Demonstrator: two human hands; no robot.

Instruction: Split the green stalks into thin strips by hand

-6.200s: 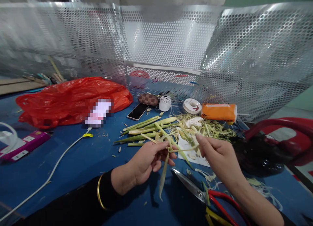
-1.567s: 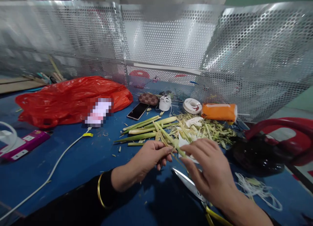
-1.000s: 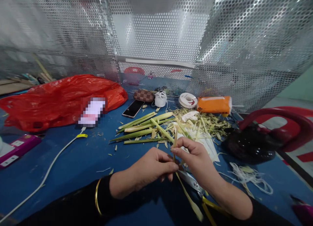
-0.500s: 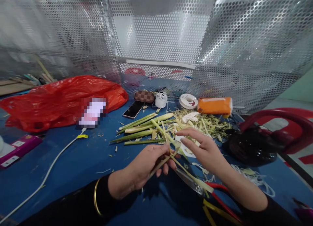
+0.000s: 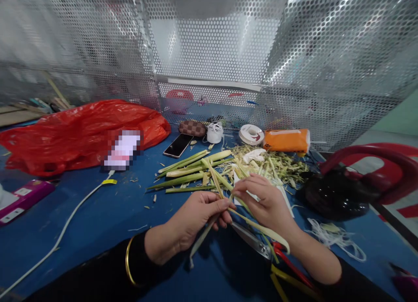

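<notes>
In the head view, the left hand (image 5: 199,215) is pinching crossed leaf strips (image 5: 261,228) near centre, the right hand's (image 5: 266,201) bent thumb and fingertips gripping one end. Scissors (image 5: 253,242) are lying close below (right forearm partly hiding them); cut stalks (image 5: 186,180) are crowding the far side, a black kettle (image 5: 333,199) standing right.

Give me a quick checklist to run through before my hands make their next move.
1. Left hand gripping the strips: ok, pinched.
2. Right hand gripping a strip: cannot tell, though its fingertips are at the strips.
3. Scissors uncovered: not ok, the right forearm hides part of them.
4. Stalks in sight: ok, beyond the left hand.
5. Kettle apart from both hands: ok.
</notes>
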